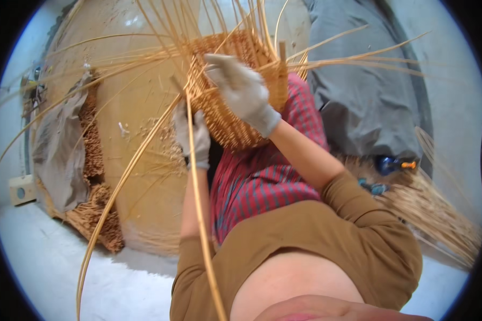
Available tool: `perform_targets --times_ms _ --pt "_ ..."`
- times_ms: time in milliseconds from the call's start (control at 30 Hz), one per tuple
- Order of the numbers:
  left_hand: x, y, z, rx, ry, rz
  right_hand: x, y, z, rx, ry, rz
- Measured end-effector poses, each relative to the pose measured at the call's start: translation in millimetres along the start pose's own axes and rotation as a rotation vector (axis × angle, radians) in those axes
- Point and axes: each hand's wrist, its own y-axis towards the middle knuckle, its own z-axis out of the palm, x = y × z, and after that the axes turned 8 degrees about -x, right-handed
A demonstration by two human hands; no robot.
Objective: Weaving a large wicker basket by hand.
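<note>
So the person's got a half-woven wicker basket up against their lap, tipped a bit, top-center in the view, with loose canes fanning out of it all over the place. Both hands are in pale work gloves.

The right hand is across the front of the basket, fingers pretty much straight and side by side, not wrapped around anything. Can't really tell if the fingertips are touching the weave. The left hand is down by the basket's left side, fingers pointing up, partly behind a long pale strand that runs down to the bottom edge. Can't tell if it's gripping anything. Another long strand curves off to the lower left.

Under the basket there's red-and-grey plaid cloth over the lap. Off left, some brown woven pieces are partly under a grey cloth; on the right there's a bigger dark grey cloth, plus a bundle of canes below it.
</note>
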Motion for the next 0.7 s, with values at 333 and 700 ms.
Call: perform_targets --times_ms 333,700 --pt "20.0 28.2 -10.0 0.05 0.263 0.323 -29.8 17.6 145.8 0.175 -0.175 1.114" --pt "22.1 32.4 -17.7 0.185 0.361 0.242 15.8 65.8 131.5 0.633 -0.052 0.492"
